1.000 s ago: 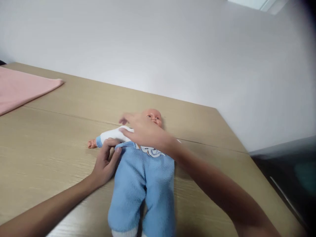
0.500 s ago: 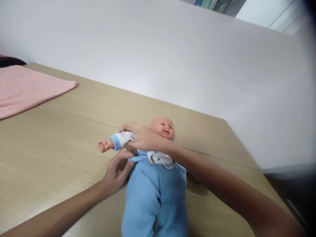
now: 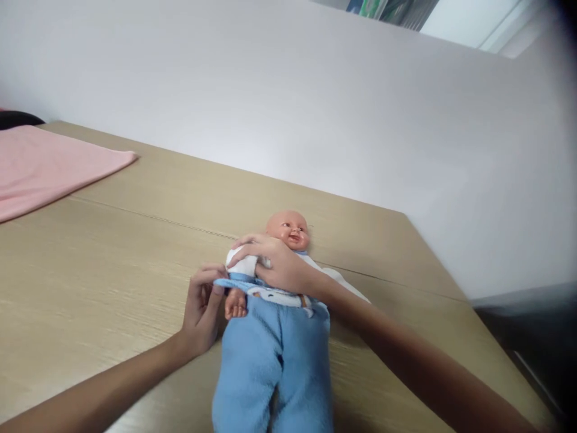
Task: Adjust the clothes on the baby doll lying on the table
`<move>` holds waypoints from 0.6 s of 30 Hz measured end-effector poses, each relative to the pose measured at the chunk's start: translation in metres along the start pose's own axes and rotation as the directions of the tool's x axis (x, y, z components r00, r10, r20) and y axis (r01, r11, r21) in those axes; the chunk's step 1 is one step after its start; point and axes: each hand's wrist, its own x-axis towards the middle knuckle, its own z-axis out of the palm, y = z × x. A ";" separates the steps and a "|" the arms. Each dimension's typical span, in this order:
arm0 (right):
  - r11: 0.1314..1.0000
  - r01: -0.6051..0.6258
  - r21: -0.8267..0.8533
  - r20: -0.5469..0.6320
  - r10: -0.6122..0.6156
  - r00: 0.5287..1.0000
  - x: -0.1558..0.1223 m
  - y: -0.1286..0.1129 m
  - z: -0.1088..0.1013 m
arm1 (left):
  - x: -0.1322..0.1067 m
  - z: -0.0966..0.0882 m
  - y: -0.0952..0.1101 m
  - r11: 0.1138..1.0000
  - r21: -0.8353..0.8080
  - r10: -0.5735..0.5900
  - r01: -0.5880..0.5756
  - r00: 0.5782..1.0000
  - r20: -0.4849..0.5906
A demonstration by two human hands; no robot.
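- The left hand point(image 3: 201, 313) has its grip closed. Thumb and forefinger pinch the left edge of the blue fleece waistband point(image 3: 225, 282) and hold it a little away from the body.
- The right hand point(image 3: 277, 269) reaches in from the near right. Its grip is closed over the white sleeve point(image 3: 243, 264) on the doll's left-side arm, with the fingers curled across the upper arm.
- Between the two grips, the doll's small bare plastic hand point(image 3: 235, 304) points toward the near side, just below the pinched waistband. I cannot tell whether it lies on the fleece or inside it.
- The soft baby doll with a bald plastic head point(image 3: 288, 228) lies on its back in the middle of the pale wood-grain bench point(image 3: 112, 252). Its head is at the far end, and the light blue fleece trousers point(image 3: 270, 367) run off the near edge of the view.
- As I judge it, the step in hand is bringing the sleeved arm down beside the body at the opened waistband.
- A next move would call for the left pinch to hold the band clear. The right hand would need to guide the arm by the sleeve so the tiny fingers do not snag the fleece edge.
- A flat pink cloth point(image 3: 45, 174) lies at the far left of the bench, well apart from the doll.
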 end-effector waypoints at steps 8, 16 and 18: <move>0.948 -0.306 -0.090 -0.079 0.300 0.951 -0.037 -0.029 -0.007 | 0.024 0.000 0.011 0.945 0.043 -0.321 0.324 0.945 -0.061; 0.885 -0.392 0.252 -0.261 0.452 0.853 -0.031 0.001 0.017 | 0.051 0.001 -0.008 0.752 -0.195 -0.637 0.630 0.770 0.030; 0.874 -0.394 0.285 -0.256 0.465 0.847 -0.032 0.009 0.018 | 0.058 0.002 -0.011 0.633 -0.274 -0.730 0.724 0.676 0.101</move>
